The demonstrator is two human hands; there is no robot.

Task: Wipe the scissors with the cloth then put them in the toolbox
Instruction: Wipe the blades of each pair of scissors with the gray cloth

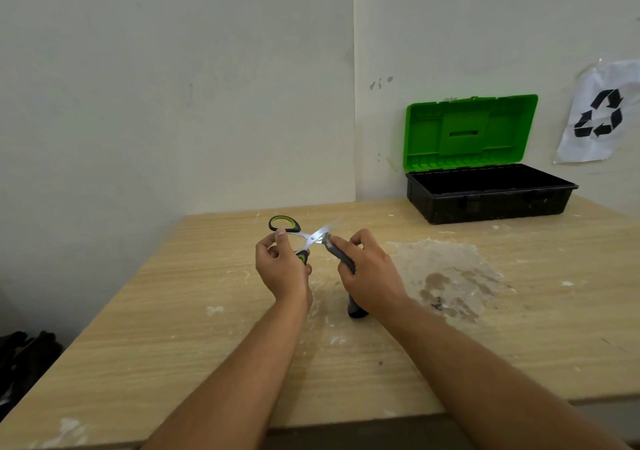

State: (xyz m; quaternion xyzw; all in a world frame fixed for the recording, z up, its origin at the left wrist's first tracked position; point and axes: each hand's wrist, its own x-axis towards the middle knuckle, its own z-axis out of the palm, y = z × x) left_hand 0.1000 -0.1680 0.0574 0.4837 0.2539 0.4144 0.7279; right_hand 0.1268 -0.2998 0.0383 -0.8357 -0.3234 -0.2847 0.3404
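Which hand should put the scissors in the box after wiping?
Probably the left hand: it already holds the scissors by the handles. The right hand grips the gray cloth, though it is nearer the open toolbox at the table's far right.

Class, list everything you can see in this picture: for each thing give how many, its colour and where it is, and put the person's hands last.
scissors: one, green and black handles, silver blades open, held above the table at centre.
cloth: one, grey, wrapped on a blade, its tail hanging down to the table.
toolbox: one, black base with green lid raised, on the table's far right corner by the wall.
table: one, light wood, smeared with white and brown stains.
recycling sign: one, white sheet with black arrows, on the right wall.
dark heap: one, black, low at the left edge; cannot tell what it is.
left hand: one, grips the scissors' handles.
right hand: one, holds the cloth on the blade.
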